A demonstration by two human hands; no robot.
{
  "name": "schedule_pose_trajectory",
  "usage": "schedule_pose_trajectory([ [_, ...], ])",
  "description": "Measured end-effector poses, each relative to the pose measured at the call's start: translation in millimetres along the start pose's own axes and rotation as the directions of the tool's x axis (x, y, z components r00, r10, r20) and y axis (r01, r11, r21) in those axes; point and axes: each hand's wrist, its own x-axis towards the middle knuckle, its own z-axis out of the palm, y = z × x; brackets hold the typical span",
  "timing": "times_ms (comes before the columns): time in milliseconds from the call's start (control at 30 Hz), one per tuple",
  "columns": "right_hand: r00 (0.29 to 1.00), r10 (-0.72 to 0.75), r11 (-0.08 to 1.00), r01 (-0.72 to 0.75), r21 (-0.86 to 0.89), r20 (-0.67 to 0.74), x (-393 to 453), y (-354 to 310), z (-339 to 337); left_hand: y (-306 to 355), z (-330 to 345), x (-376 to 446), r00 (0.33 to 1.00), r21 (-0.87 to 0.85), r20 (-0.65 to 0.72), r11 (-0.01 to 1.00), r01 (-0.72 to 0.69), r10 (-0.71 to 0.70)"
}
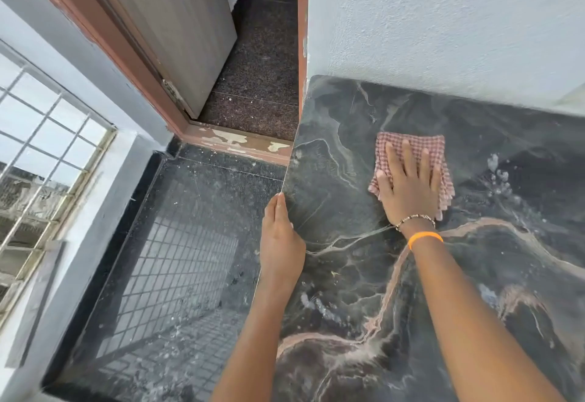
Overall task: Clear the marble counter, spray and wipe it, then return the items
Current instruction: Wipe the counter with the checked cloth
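Right hand (410,186) — fingers flat, pressing checked cloth (411,148) on marble counter (348,275); left hand (280,243) — fingers straight, resting along its left edge.

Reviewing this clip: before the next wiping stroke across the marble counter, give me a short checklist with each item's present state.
1. Cloth under the wiping hand: ok. The right hand presses flat on the checked cloth, fingers straight.
2. Cloth lies flat on the marble counter: ok, folded, with its edges showing around the hand.
3. Body braced: ok. The left hand rests on the counter's left edge.
4. Counter cleared of items: ok in the part in view; the rest cannot be told.
5. Spray applied: ok. Wet droplets lie right of the cloth.
6. Droplets wiped: not ok, not yet wiped.
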Motion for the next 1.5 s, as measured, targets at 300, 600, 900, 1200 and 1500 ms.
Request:
schedule_pose_trajectory([
  [300,0.956,-0.289,0.955,0.292,-0.048,0.054,-57,-84,26,-3,3,8,0.997,0.056,-0.060,0.998,-0.036,0.040],
  [600,0.960,-0.277,0.961,0.277,-0.006,0.027,99,-94,4,7,5,35,0.989,0.227,-0.037,0.965,-0.133,0.145],
  [900,0.993,0.004,1.000,-0.001,0.021,-0.114,33,-76,12,0,10,42,0.984,0.395,0.020,0.903,-0.172,0.179],
  [1200,0.962,-0.273,0.961,0.273,0.045,-0.017,118,-135,13,20,11,37,0.983,0.377,0.124,0.910,-0.173,0.136],
  [1500,0.991,-0.077,0.994,0.084,0.066,-0.109,134,-41,-7,47,46,37,0.911,0.543,0.294,0.733,-0.409,0.290],
])
